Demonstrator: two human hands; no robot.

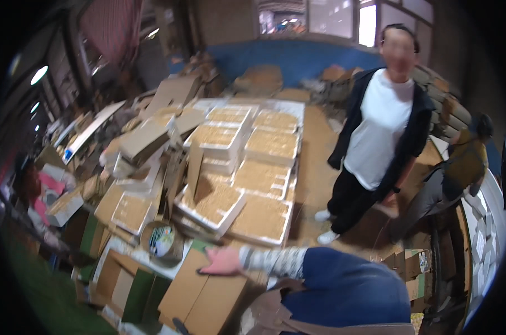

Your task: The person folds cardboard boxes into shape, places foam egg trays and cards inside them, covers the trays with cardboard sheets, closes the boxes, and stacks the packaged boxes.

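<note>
My right hand [222, 260] reaches in from the right in a patterned cuff and a blue sleeve. It lies on the top of a cardboard box [198, 289], fingers apart and dark at the tips, grasping nothing that I can see. The box's flaps meet along a centre seam. My left hand is out of view; a small dark tip at the box's lower edge is too unclear to name. Left of the box stands an open cardboard carton [114, 282] with green flaps. Just beyond is a round tub [163, 243] with a printed, colourful item inside.
White foam trays [288, 224] of tan, grainy material stand in rows and stacks ahead. Loose cardboard [144, 140] leans left of them. A person [380, 130] stands at right, another [464, 167] bends behind, and a third [31, 188] is at far left.
</note>
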